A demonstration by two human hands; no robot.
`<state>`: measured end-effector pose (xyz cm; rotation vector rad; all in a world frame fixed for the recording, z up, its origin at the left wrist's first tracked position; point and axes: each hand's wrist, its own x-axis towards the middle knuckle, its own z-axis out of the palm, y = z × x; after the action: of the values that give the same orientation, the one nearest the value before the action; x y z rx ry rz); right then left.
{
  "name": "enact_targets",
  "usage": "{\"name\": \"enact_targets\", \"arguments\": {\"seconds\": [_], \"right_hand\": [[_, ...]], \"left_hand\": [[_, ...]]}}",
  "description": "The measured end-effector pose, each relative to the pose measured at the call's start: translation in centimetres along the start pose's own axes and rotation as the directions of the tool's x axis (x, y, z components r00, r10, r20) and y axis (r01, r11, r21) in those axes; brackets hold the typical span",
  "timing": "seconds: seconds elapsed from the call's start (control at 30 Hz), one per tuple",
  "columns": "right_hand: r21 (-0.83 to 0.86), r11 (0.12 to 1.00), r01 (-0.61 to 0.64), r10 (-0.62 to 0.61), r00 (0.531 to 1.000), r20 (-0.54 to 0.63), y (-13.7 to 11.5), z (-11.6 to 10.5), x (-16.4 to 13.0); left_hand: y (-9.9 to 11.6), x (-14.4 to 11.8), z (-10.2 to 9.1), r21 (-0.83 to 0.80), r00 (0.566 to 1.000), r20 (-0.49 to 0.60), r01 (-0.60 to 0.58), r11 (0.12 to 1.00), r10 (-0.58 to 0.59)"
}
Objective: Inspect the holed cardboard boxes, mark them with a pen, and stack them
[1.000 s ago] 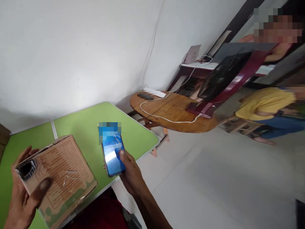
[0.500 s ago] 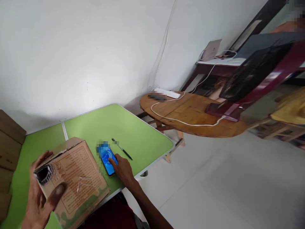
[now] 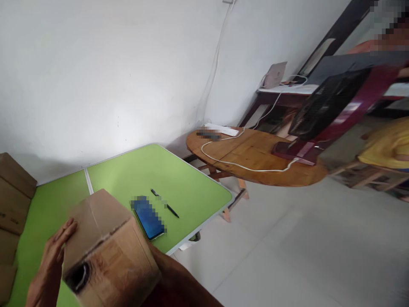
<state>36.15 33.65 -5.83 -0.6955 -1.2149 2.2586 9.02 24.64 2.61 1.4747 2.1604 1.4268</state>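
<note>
A tilted cardboard box (image 3: 111, 256), with a dark-rimmed hole in one corner, is between my hands over the near edge of the green table (image 3: 191, 183). My left hand (image 3: 54, 260) holds its left side, fingers stretched along the cardboard. My right hand reaches behind the box's right side; only the wrist and forearm (image 3: 175, 273) show, and its fingers are hidden. Just beyond the box lies a phone (image 3: 148, 221) with a dimmed blue screen. To the phone's right is a dark pen (image 3: 171, 209).
Stacked cardboard boxes (image 3: 14, 204) stand at the table's left. On the right, an oval wooden table (image 3: 255, 149) carries a white cable, a power strip (image 3: 223, 129) and a dark red device (image 3: 338, 119). Behind it, a person's yellow clothing (image 3: 388, 143) is visible.
My right hand has left the phone and gone behind the box. The box has turned and shifted right, its top now facing me more. The phone screen has dimmed.
</note>
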Motion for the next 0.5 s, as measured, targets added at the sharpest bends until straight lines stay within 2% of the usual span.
{"name": "enact_targets", "arguments": {"seconds": [0.07,0.17,0.23,0.3,0.33,0.4,0.47,0.5], "right_hand": [[0.193,0.978,-0.086,0.065,0.991,0.113,0.9,1.9,0.9],[0.277,0.957,-0.086,0.038,0.984,0.175,-0.1,3.2,3.2],[0.246,0.969,0.029,-0.07,0.985,0.158,-2.6,2.7,4.6],[0.128,0.967,0.222,-0.236,0.966,0.104,-6.0,1.1,5.9],[0.042,0.946,0.322,-0.324,0.943,0.074,-7.8,-0.1,6.6],[-0.154,0.859,0.489,-0.493,0.87,0.011,-11.3,-3.1,7.8],[-0.342,0.757,0.557,-0.61,0.79,-0.062,-14.1,-6.6,9.3],[-0.418,0.723,0.55,-0.639,0.762,-0.103,-15.2,-8.4,10.1]], "left_hand": [[-1.5,0.7,-0.9,0.036,1.0,0.017,-0.02,0.999,0.019],[-1.8,0.6,-3.1,0.032,0.979,0.081,-0.191,0.981,0.188],[-1.2,0.8,-4.2,0.036,0.964,0.11,-0.249,0.968,0.244],[-0.3,2.1,-3.9,0.054,0.959,0.177,-0.234,0.971,0.221],[0.1,3.2,-3.1,0.063,0.957,0.224,-0.204,0.977,0.186],[0.8,6.2,0.2,0.054,0.945,0.314,-0.111,0.992,0.089],[1.5,9.7,5.2,-0.036,0.935,0.352,-0.034,0.999,0.045],[1.8,11.4,8.2,-0.125,0.927,0.368,-0.03,0.992,0.074]]}}
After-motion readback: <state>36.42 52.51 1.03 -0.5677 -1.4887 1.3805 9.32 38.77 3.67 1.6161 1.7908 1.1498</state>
